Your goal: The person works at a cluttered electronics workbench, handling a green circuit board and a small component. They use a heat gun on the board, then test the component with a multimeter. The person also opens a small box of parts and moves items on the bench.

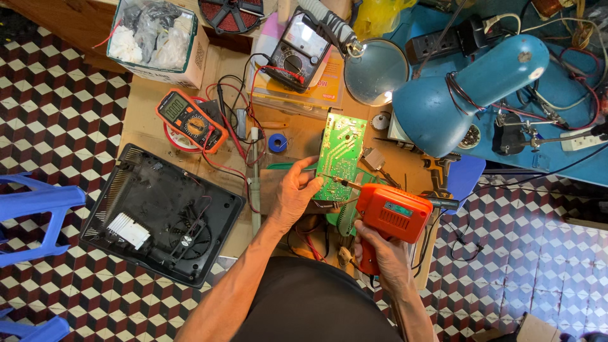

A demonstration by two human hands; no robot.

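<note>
A green circuit board (341, 152) lies on a cardboard sheet on the floor. My left hand (296, 193) rests on the board's lower left edge, fingers curled over it. My right hand (380, 253) grips an orange soldering gun (389, 215) by its handle. The gun's thin tip (335, 182) points left and touches the lower part of the board, just right of my left fingers.
An open black appliance casing (161, 212) lies at left. An orange digital multimeter (190, 119), an analog meter (301, 54), a blue solder spool (277, 142), a blue desk lamp (462, 92), a magnifier (373, 73) and a box of rags (155, 38) surround the board. Blue plastic stool (35, 209) far left.
</note>
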